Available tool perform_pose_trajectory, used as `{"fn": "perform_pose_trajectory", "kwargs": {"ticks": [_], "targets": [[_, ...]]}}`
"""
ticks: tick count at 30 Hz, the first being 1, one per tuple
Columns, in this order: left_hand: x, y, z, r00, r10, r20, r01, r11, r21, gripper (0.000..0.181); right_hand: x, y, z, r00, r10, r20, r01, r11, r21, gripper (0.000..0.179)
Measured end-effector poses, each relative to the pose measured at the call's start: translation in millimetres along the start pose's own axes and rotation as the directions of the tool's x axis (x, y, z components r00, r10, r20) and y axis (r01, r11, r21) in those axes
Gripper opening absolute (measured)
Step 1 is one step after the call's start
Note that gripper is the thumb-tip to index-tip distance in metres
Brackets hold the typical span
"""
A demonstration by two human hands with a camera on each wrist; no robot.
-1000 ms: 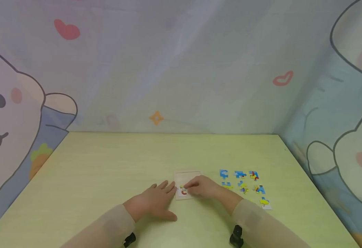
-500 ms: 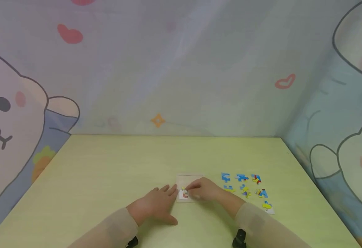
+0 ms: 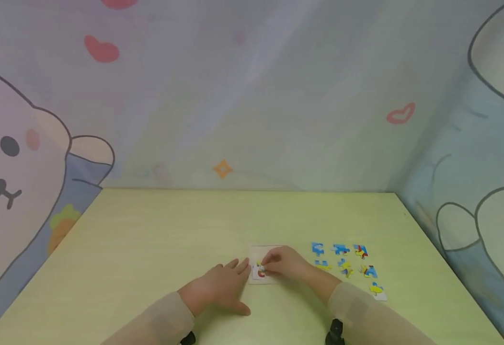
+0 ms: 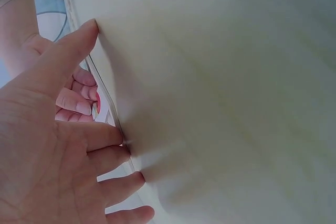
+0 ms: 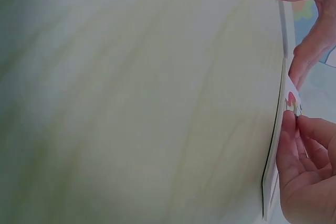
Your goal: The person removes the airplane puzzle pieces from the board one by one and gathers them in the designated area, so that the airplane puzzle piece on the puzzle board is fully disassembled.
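Observation:
A small pale puzzle board [image 3: 255, 251] lies flat on the table, with a white puzzle piece [image 3: 257, 274] bearing a red mark at its lower left. My left hand [image 3: 219, 289] spreads over the table, its fingertips touching the board's left edge. In the left wrist view the fingers of that hand [image 4: 50, 145] are mostly straight. From the right, my right hand [image 3: 290, 263] reaches over the board and pinches a puzzle piece between thumb and forefinger. The right wrist view shows that hand [image 5: 310, 163] with fingertips together at the piece, which they largely hide.
Right of the board, several loose blue and yellow puzzle pieces [image 3: 341, 249] lie in rough rows. One with a white corner [image 3: 378, 290] sits nearest the right sleeve. A printed cloth [image 3: 252, 96] hangs behind the table [image 3: 157, 230] and along both sides.
The head view has shifted slightly, so everything sits a little lower and further right. Both hands keep nearly the same place at the board, with small movements of the right fingers.

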State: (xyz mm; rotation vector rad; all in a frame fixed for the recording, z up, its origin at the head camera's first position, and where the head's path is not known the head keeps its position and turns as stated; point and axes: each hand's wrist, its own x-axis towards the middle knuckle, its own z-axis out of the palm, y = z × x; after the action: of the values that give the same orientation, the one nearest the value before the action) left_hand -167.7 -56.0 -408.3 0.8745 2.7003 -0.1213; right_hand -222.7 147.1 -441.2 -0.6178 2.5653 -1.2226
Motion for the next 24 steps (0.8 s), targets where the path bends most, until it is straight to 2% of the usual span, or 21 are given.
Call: {"fn": "perform_pose_trajectory", "kwargs": {"ticks": [7,14,19,24], "targets": [[1.9,1.1,-3.3,1.0,0.0,-0.004,0.0,1.0,0.013,0.097,-1.3,8,-4,0.998,0.027,-0.052,-0.026,0.999,0.02,0.005],[1.9,-0.7,-3.8,1.0,-0.014,0.01,0.014,1.0,0.006,0.098,-8.3,19,-17,0.997,0.064,-0.038,-0.057,0.986,0.158,0.007],[-1.5,-2.0,-6.0,0.999,-0.03,0.023,0.029,1.0,0.004,0.097,-15.6,14,-24,0.995,0.085,-0.058,-0.076,0.987,0.141,0.009],[-1.5,-2.4,-5.7,0.999,-0.026,0.021,0.027,1.0,-0.008,0.096,-22.7,15,-32,0.994,0.109,-0.032,-0.099,0.969,0.228,0.011]]}}
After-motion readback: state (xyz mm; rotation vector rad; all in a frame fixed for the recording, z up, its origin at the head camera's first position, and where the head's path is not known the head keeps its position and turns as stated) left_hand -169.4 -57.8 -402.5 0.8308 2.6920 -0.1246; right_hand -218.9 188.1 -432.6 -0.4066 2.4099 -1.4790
